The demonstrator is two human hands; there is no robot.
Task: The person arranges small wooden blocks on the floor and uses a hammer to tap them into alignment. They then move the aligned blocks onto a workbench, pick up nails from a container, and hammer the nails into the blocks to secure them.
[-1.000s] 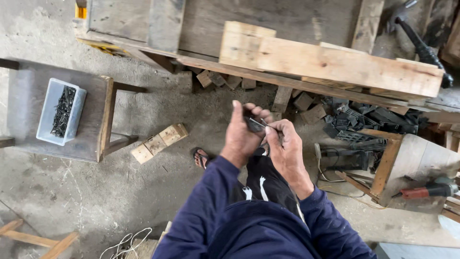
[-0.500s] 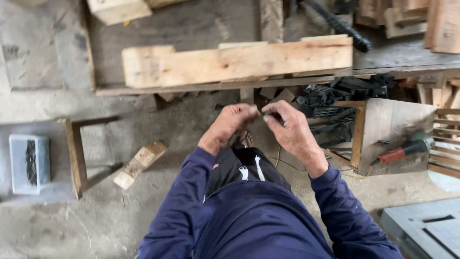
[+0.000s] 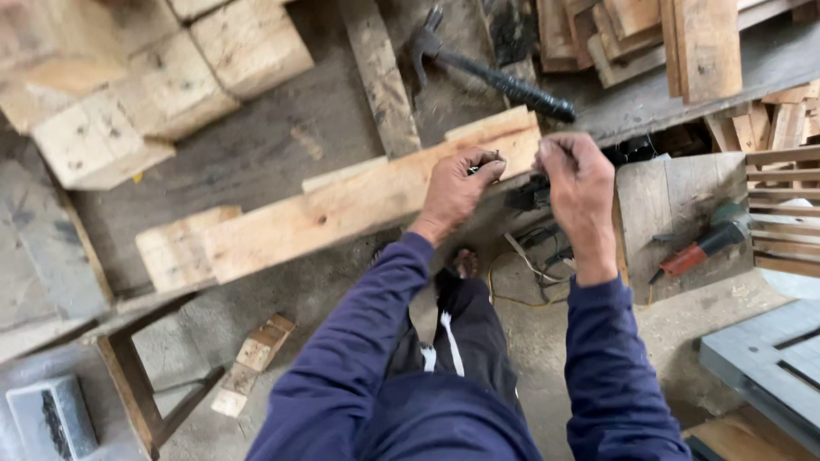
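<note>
Wooden plank (image 3: 342,209), cluttered workbench (image 3: 256,145), concrete floor (image 3: 547,350)

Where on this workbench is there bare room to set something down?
Free: the grey bench top between the wood blocks and the long plank. Crowded: around the hammer, the stacked boards, and both hands.

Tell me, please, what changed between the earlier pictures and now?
Both hands rose from in front of the body to the long plank on the bench. The left hand still pinches small dark nails; the right hand has moved apart from it. The hammer and angle grinder stayed put.
</note>
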